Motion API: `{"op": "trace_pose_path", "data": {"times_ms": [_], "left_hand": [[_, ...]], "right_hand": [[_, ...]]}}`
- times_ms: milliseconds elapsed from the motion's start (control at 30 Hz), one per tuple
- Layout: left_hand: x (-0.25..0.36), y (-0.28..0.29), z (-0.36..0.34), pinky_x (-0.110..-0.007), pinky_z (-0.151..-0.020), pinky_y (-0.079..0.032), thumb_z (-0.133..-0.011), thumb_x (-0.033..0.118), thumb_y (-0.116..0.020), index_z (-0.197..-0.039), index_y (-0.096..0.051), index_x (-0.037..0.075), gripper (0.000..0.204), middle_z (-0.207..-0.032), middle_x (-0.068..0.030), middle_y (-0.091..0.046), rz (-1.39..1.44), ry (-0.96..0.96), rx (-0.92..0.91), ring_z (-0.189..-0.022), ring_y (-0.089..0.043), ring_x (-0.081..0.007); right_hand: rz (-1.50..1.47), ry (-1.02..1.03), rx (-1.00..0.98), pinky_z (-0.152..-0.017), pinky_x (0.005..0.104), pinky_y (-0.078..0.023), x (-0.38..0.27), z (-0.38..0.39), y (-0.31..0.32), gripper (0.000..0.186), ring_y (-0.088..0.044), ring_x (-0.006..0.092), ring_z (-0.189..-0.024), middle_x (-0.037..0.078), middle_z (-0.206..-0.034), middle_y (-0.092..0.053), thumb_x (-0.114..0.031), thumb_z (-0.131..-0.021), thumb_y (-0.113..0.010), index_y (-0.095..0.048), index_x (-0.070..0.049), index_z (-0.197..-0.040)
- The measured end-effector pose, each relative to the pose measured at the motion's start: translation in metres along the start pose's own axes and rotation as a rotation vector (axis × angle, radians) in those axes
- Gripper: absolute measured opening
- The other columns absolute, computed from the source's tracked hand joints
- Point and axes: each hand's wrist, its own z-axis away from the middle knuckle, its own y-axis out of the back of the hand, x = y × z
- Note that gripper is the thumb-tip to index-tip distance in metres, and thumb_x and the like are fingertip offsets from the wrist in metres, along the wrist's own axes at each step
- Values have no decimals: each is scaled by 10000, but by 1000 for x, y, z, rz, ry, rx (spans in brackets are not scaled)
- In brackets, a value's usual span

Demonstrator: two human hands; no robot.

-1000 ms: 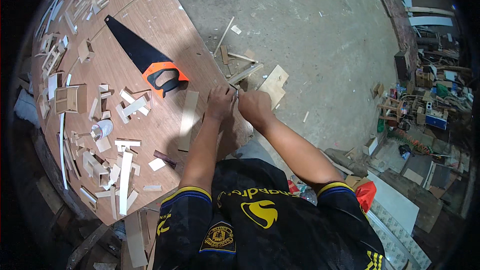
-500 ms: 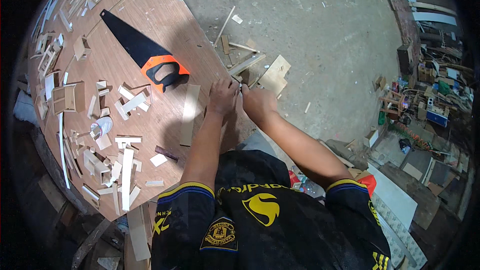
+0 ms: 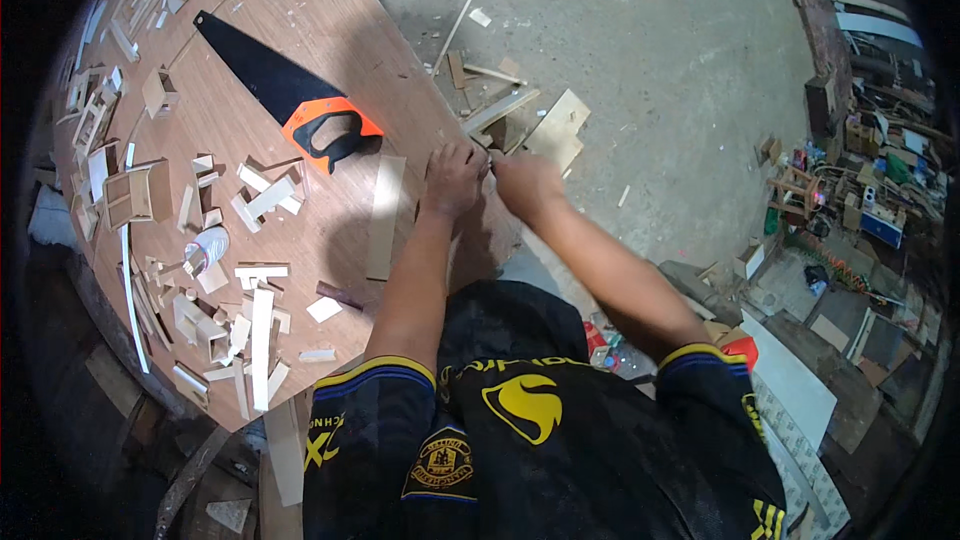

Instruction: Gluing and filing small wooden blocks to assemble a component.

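Note:
My left hand (image 3: 456,178) is at the right edge of the wooden table (image 3: 300,50), its fingers bent and pressed together. Close beside it, just past the edge, my right hand (image 3: 527,185) is closed and slightly blurred. The fingertips of both hands nearly meet. Whatever they grip there is too small and too covered by the fingers to name. A flat pale wood strip (image 3: 386,220) lies on the tabletop left of my left forearm. Farther left rests a handsaw (image 3: 262,70) with a black blade and an orange and black handle.
Small wooden pieces, such as an open box (image 3: 138,195) and a long strip (image 3: 262,350), crowd the table's left side near a whitish cup-like container (image 3: 208,248). Wood offcuts (image 3: 560,130) lie on the concrete floor (image 3: 640,60) beyond the edge. Clutter (image 3: 870,210) fills the far right.
Both hands have shifted slightly to the right in the picture, still close together at the table edge. The whole view has moved a little. The saw and wooden pieces lie as before.

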Motion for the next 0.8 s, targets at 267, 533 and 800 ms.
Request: {"op": "trace_pose_path", "data": {"times_ms": [267, 533, 800], "left_hand": [[2, 4, -3, -451, -806, -417, -813, 185, -637, -934, -599, 109, 148, -938, -83, -568, -35, 32, -67, -937, -543, -299], [-3, 1, -2, -449, -806, -417, -815, 202, -638, -952, -609, 111, 167, -947, -76, -571, -25, 69, -59, -942, -541, -296], [-1, 1, 1, -455, -837, -418, -841, 206, -611, -970, -609, 111, 160, -989, -77, -579, -5, 118, -146, -988, -538, -306]], "right_hand": [[-35, -6, 38, -590, 465, -543, -18, 7, 19, 247, -695, 350, -726, 172, -793, -687, -154, -922, -446, -628, -145, -1089], [-128, -38, 98, -626, 466, -547, -14, 10, 23, 258, -691, 360, -742, 193, -795, -685, -116, -896, -450, -618, -87, -1089], [-97, -54, 16, -638, 468, -545, -8, 29, 38, 297, -695, 345, -771, 162, -831, -696, -124, -906, -444, -618, -148, -1146]]}}
